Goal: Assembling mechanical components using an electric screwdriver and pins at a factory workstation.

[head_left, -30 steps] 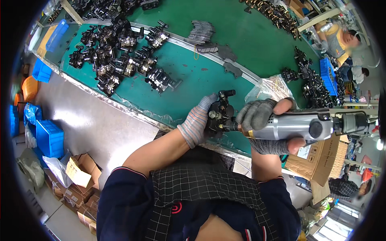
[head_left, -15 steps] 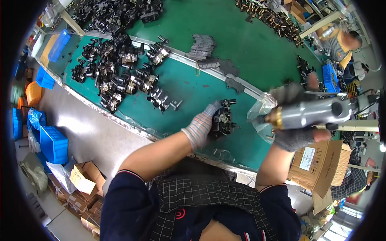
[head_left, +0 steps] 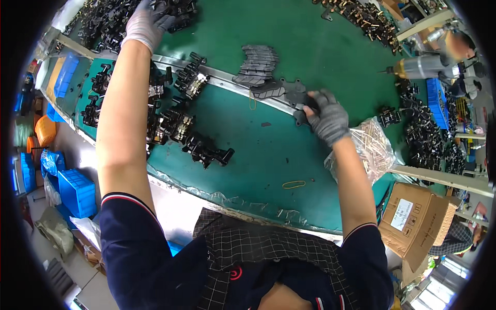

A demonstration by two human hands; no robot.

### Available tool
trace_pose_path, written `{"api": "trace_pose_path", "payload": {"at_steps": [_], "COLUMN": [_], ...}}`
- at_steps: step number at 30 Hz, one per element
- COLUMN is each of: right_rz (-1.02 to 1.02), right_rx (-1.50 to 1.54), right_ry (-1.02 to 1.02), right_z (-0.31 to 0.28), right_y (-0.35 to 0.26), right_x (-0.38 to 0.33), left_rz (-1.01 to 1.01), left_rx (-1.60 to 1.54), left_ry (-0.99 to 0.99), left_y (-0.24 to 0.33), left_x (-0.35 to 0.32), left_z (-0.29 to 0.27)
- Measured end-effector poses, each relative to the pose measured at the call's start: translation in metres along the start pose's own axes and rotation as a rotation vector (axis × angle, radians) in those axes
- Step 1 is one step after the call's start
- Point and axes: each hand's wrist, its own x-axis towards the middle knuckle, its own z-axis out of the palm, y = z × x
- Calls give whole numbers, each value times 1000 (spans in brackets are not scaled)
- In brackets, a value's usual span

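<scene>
My left hand (head_left: 144,26), in a light knit glove, reaches to the far left. It touches a heap of black mechanical assemblies (head_left: 108,31); its fingertips are lost among them, so its grip cannot be made out. My right hand (head_left: 329,119), in a grey fingerless glove, is at the metal strip across the bench. Its thumb and forefinger stand apart beside a dark flat plate (head_left: 300,118) and a second flat plate (head_left: 295,93). A stack of similar plates (head_left: 258,62) lies to their left. The power screwdriver (head_left: 421,67) hangs at the right, away from both hands.
Several black assemblies (head_left: 178,124) lie left of centre on the green bench. A clear bag of pins (head_left: 374,147) sits by my right forearm. Yellow rubber band (head_left: 294,184), cardboard box (head_left: 413,219), blue bin (head_left: 438,103) and a pile of brass-tipped parts (head_left: 369,20) are around.
My right hand has let go of the power screwdriver, which now hangs farther right. My left hand has left the near assembly and moved to the far-left heap. That assembly's spot is bare.
</scene>
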Motion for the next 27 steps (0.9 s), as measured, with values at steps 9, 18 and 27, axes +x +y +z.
{"api": "trace_pose_path", "payload": {"at_steps": [9,18,27], "right_rz": [93,735,424], "right_rx": [74,1647,1531], "right_ry": [-278,49,-109], "right_z": [-32,-7,-5], "right_y": [23,3,-47], "right_x": [2,-123,-169], "left_rz": [692,636,294], "left_rx": [987,1131,609], "left_ry": [-735,-706,-713], "left_y": [28,-32,-9], "left_x": [-193,-215,-319], "left_z": [165,282,177]}}
